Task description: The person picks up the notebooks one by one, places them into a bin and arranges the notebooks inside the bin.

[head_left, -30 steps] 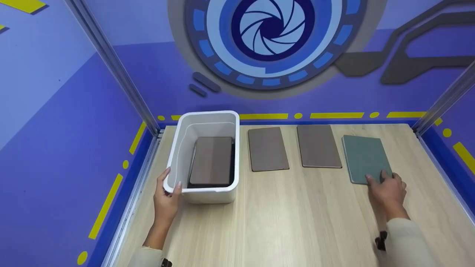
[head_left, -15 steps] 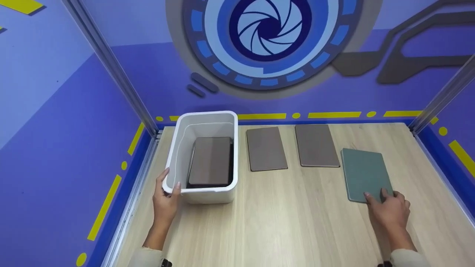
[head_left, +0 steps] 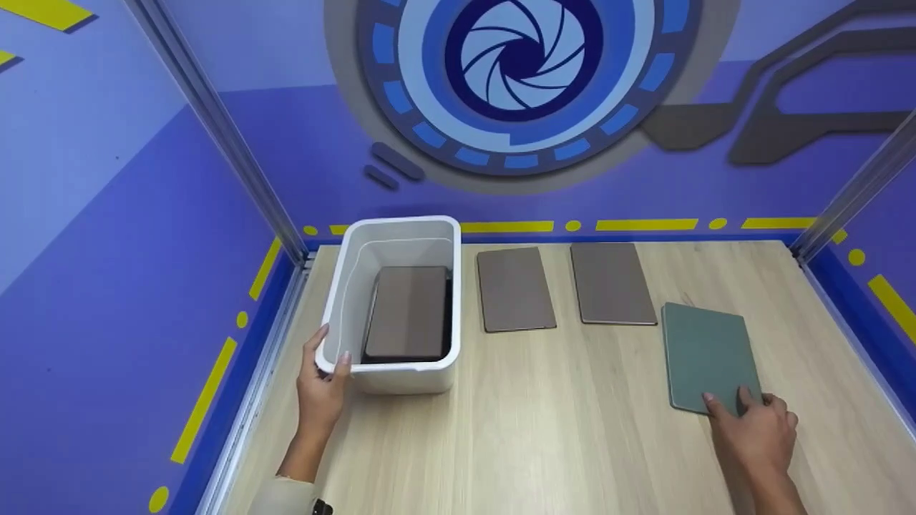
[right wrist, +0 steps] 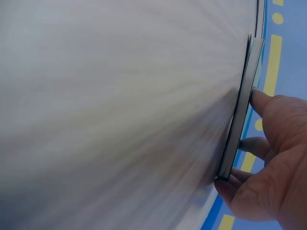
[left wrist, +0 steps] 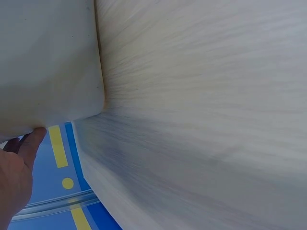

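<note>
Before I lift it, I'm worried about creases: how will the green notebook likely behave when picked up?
The green notebook is probably stiff: it looks flat and unbent while the right hand grips only its near edge. Flat and rectangular, it seems unlikely to roll. It looks thin edge-on, so perhaps light.

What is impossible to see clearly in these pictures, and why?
Head view: anything under the brown notebook in the white bin, covered by that notebook.
Head view: right forearm, cut off by the bottom edge.
Left wrist view: left hand, cut off by the left edge.
</note>
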The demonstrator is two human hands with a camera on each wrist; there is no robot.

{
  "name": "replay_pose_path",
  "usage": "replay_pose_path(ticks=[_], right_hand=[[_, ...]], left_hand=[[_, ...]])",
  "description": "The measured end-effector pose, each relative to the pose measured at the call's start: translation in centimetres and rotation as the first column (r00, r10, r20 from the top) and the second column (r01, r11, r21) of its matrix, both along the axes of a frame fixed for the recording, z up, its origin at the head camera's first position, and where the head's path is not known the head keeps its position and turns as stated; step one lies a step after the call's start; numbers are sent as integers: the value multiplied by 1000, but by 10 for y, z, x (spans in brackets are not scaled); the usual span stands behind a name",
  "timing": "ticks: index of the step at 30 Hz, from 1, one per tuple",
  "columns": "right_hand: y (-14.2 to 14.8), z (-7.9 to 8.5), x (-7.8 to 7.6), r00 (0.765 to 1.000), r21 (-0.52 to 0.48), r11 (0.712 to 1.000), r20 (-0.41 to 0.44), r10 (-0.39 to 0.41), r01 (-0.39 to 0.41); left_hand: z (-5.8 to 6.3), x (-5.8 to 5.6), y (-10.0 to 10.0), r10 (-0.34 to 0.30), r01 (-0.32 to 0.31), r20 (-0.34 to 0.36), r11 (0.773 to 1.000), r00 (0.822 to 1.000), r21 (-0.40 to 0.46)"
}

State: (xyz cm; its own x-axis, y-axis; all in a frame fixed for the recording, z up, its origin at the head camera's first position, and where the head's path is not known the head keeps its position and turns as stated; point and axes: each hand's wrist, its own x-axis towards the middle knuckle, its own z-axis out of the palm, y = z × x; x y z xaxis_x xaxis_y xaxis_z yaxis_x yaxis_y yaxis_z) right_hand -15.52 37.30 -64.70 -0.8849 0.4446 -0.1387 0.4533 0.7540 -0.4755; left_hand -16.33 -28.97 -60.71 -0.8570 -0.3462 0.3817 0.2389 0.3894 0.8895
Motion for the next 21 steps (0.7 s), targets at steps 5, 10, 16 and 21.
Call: replay_pose_path(ticks=[5,10,16,21], right_hand=[[-2,-2,6,1000,16,1000,-25,7,-6],[-6,1,9,1000,25,1000,9,4,-4],[-6,3,11,998,17,1000,65,8,-9],[-5,7,8,994,23,1000,110,12,-15]], left_hand=[[1,-1,0,-2,2,0,1000,1000,13],[1,0,0,9,-9,11,1000,1000,4],[1,-1,-1,3,-3,0,1000,1000,-5],[0,0,-1,2,-2,-2,1000,1000,-6]])
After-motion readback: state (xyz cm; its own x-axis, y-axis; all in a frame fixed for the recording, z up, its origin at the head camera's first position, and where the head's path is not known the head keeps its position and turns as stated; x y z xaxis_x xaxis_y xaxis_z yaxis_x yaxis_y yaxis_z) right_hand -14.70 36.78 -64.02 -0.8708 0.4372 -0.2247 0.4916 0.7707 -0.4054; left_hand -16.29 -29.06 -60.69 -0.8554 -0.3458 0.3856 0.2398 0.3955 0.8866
